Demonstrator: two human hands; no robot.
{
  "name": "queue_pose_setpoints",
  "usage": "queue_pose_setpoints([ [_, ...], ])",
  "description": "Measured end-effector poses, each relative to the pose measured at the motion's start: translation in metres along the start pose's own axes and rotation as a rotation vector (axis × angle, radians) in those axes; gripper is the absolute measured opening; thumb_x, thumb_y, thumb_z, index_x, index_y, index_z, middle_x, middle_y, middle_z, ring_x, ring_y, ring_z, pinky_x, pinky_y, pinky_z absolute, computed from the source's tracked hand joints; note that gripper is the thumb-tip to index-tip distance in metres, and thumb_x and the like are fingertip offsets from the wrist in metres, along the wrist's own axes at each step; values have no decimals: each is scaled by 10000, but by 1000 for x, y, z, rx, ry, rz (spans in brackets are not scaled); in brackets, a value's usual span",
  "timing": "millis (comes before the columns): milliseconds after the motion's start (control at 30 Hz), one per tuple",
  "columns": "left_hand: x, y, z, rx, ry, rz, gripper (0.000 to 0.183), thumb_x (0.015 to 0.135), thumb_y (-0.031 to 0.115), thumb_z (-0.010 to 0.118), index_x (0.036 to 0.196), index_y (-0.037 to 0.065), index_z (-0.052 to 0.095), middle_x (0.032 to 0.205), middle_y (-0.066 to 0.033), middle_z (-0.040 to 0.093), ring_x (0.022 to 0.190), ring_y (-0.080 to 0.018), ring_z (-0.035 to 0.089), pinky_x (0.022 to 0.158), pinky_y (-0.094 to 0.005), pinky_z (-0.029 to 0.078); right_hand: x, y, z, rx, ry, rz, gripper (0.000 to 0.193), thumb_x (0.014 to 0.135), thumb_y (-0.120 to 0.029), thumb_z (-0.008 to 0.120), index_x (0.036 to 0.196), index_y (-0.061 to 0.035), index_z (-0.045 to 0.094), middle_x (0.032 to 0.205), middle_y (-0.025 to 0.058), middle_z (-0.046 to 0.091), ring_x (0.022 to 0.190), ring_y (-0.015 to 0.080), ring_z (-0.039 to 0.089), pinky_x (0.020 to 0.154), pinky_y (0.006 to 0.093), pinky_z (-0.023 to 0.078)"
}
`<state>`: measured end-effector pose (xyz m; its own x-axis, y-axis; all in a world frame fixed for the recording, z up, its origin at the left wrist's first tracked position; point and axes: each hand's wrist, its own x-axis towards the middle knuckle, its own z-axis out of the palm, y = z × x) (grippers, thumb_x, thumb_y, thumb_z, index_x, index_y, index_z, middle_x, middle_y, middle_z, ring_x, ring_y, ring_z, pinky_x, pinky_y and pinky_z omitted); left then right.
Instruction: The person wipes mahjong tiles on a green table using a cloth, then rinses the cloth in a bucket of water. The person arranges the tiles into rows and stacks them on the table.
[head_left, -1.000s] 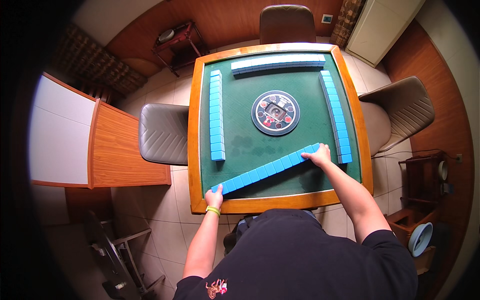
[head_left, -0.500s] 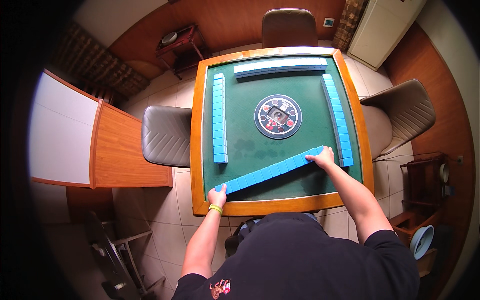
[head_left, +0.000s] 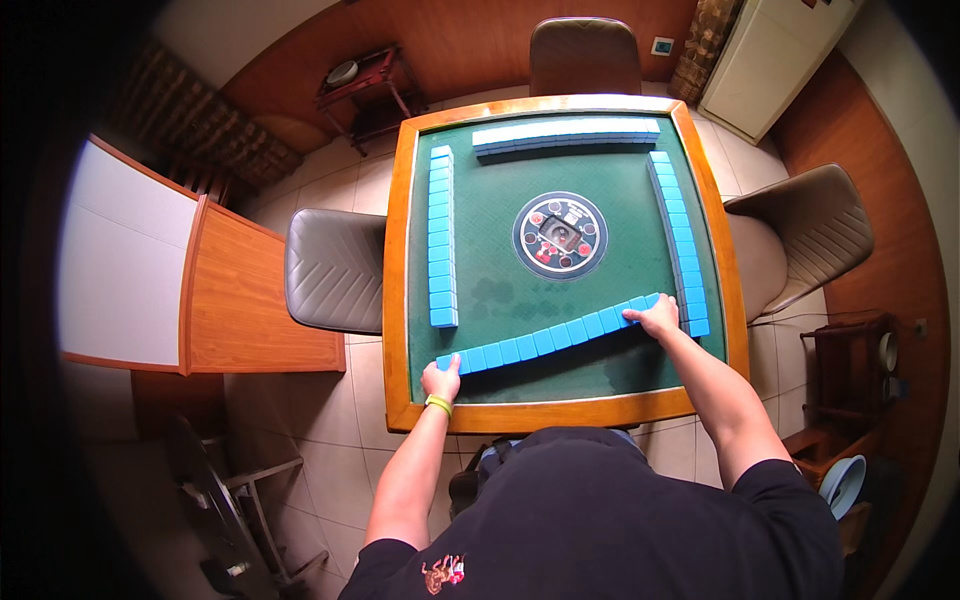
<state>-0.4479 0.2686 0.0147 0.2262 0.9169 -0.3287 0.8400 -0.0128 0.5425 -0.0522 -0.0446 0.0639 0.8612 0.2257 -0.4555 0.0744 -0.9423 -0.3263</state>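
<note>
A long slanting row of blue-backed mahjong tiles [head_left: 545, 342] lies across the near part of the green table top. My left hand [head_left: 440, 377], with a yellow-green band at the wrist, is closed on the row's left end, thumb on the near side of the tiles. At the other end, farther from me, my right hand [head_left: 657, 316] grips the row, close beside the right-hand wall of tiles [head_left: 680, 240]. Other straight tile walls stand along the left side [head_left: 441, 240] and the far side [head_left: 565, 130].
A round dark centre panel [head_left: 541, 262] is set in the felt. The mahjong table has a wooden rim [head_left: 396, 250]. Chairs stand at the left [head_left: 335, 270], the far side [head_left: 585, 58] and the right [head_left: 815, 225]. A wooden cabinet [head_left: 250, 285] is beyond the left chair.
The row's left end has moved away from me with my left hand, so the row slants less. My right hand and its end have shifted slightly right, nearer the right wall.
</note>
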Motion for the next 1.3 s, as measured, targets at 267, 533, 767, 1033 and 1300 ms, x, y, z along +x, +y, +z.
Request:
queue_pose_setpoints([
  [267,0,10,-3,15,-18,26,559,854,513,777,1003,-25,745,1008,-251,745,980,-417,712,864,-476,547,-12,2,-1,1,16,-9,1067,586,-661,903,1281,79,575,1315,227,580,1264,346,569,1079,422,475],
  [533,1,10,-1,3,17,7,533,857,500,776,997,-13,747,1002,-234,752,975,-412,715,868,-477,545,-14,-1,6,1,49,0,1031,600,-642,901,1255,86,581,1306,224,582,1249,351,573,1076,422,475],
  [767,13,23,-5,81,27,-2,517,854,489,776,1001,-7,752,1023,-234,751,987,-407,714,884,-477,547,-18,-4,4,38,47,27,1002,595,-630,910,1227,81,597,1297,234,586,1247,355,574,1071,429,478],
  [1033,19,28,6,90,28,46,600,839,557,764,993,-22,743,1015,-254,742,989,-428,705,876,-489,549,-4,-1,-5,15,34,30,1047,598,-662,892,1263,87,585,1314,236,586,1266,356,569,1082,433,472],
  [1300,23,18,11,60,20,61,611,848,563,757,1006,-27,739,1023,-254,741,995,-427,704,864,-486,547,-3,0,-4,16,32,23,1071,601,-681,880,1284,87,576,1331,235,581,1280,354,562,1088,433,468],
])
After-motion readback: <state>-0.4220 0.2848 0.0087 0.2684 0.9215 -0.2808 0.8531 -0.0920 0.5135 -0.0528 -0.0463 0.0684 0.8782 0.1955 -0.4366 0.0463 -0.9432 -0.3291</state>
